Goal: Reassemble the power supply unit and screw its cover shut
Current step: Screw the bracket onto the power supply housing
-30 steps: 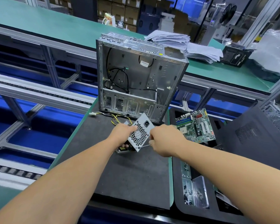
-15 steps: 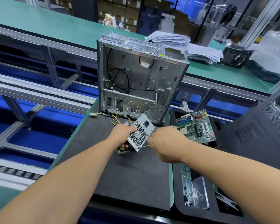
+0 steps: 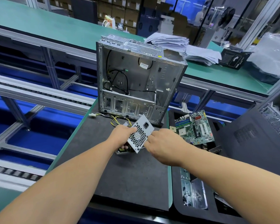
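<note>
Grey power supply unit [image 3: 140, 133] | left hand [image 3: 121, 135] grips | right hand [image 3: 162, 143] fingers at edge

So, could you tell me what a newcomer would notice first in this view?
The open computer case stands upright at the far end of the dark mat. In front of it the left hand and right hand hold the power supply unit. A green motherboard lies to the right.
</note>
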